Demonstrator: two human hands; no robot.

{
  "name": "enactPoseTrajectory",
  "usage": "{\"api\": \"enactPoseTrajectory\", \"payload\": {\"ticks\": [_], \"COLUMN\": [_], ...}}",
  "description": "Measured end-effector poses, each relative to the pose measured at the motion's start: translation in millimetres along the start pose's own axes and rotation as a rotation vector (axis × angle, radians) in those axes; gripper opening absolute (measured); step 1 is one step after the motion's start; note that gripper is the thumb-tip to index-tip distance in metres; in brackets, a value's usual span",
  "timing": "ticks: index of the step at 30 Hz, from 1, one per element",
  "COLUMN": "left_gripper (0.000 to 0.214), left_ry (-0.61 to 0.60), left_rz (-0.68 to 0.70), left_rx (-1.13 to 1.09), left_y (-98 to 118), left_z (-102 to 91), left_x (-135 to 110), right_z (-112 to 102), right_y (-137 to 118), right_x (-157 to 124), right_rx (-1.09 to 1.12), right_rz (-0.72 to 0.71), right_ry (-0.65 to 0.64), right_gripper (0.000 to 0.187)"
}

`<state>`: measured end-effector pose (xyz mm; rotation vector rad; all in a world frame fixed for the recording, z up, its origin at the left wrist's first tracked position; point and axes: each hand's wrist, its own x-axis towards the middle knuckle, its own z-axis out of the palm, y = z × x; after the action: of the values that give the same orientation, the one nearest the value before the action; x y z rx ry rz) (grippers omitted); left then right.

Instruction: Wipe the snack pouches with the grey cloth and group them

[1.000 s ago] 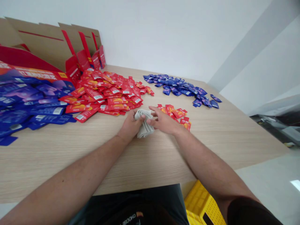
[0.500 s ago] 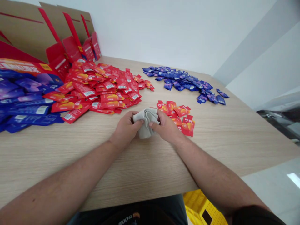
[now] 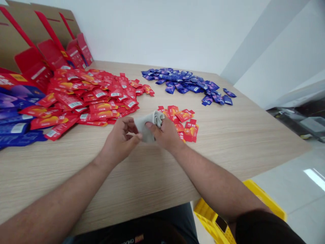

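A crumpled grey cloth (image 3: 147,124) sits between my two hands above the wooden table (image 3: 228,128). My right hand (image 3: 166,134) is closed around its right side, thumb pressed on the fabric. My left hand (image 3: 119,139) pinches the cloth's left edge with fingers curled. Just behind my right hand lies a small cluster of red sachets (image 3: 184,123). A big heap of red sachets (image 3: 88,95) spreads to the left.
A pile of blue sachets (image 3: 188,83) lies at the far middle of the table. More blue packets (image 3: 12,118) lie at the left edge. Folded red-and-brown cartons (image 3: 38,40) lean against the wall. A yellow crate (image 3: 218,217) stands on the floor below the table's near edge.
Both hands and the cloth have shifted slightly left and nearer in view as the head turned. The left hand has loosened from a full grip to a pinch on the cloth's edge.
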<state>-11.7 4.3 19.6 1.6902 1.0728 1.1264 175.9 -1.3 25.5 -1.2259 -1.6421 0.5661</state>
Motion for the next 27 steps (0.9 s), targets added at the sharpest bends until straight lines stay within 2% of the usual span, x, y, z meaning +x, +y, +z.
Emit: {"api": "enactPoseTrajectory", "payload": {"ticks": [3, 6, 8, 11, 13, 15, 17, 19, 23, 25, 27], "left_gripper": [0.044, 0.038, 0.035, 0.031, 0.03, 0.027, 0.021, 0.019, 0.035, 0.041, 0.039], "left_ry": [0.001, -0.028, -0.037, -0.001, 0.005, -0.019, -0.079, -0.17, -0.423, -0.546, -0.615], "left_rz": [-0.04, -0.134, -0.169, -0.2, -0.205, -0.148, -0.037, 0.095, 0.364, 0.421, 0.427], "left_rx": [-0.032, 0.02, -0.009, -0.184, -0.208, 0.001, 0.342, 0.592, 0.72, 0.766, 0.811], "left_y": [-0.3, 4.1, 9.3, 17.0, 18.9, 16.5, 11.1, 5.7, 0.3, -1.0, -3.3], "left_z": [3.5, 14.7, 24.1, 35.7, 40.6, 44.2, 48.7, 55.4, 71.2, 75.2, 75.0], "left_x": [14.0, 31.3, 42.1, 54.8, 61.1, 65.9, 69.1, 70.3, 70.0, 70.4, 71.2], "right_z": [-21.7, -38.6, -43.8, -45.0, -44.5, -44.8, -46.2, -47.5, -48.1, -49.0, -52.0], "right_y": [18.8, 40.1, 47.8, 46.0, 40.2, 36.0, 35.6, 38.4, 46.4, 49.9, 53.3], "right_x": [17.7, 32.8, 37.4, 36.4, 33.6, 32.0, 32.7, 34.9, 39.7, 41.1, 42.0], "right_rx": [-0.008, 0.082, 0.163, 0.207, 0.168, 0.14, 0.166, 0.211, 0.267, 0.249, 0.199], "right_rz": [0.011, 0.041, 0.093, 0.171, 0.183, 0.176, 0.162, 0.148, 0.124, 0.114, 0.121], "right_ry": [0.255, 0.404, 0.389, 0.219, 0.147, 0.154, 0.201, 0.273, 0.387, 0.421, 0.448], "right_gripper": [0.041, 0.048, 0.053, 0.053, 0.049, 0.046, 0.046, 0.048, 0.049, 0.049, 0.05]}}
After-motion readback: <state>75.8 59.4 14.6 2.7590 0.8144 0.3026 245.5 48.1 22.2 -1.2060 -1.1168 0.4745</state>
